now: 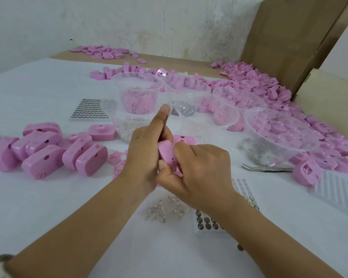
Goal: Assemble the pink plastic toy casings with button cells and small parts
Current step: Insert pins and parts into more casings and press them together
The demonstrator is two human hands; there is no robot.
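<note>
Left hand [147, 155] and right hand [203, 171] both grip one pink oval plastic casing [166, 152] — uneven squeezing could misalign its halves.

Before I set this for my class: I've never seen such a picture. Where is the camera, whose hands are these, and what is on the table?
The single picture comes from a camera worn on a person's head, looking down. There is no machine: the left hand and right hand share a grip on one pink casing. On the white table lie closed casings, clear bowls of pink parts, a loose pink heap, tweezers, a tray of button cells and small clear parts.
</note>
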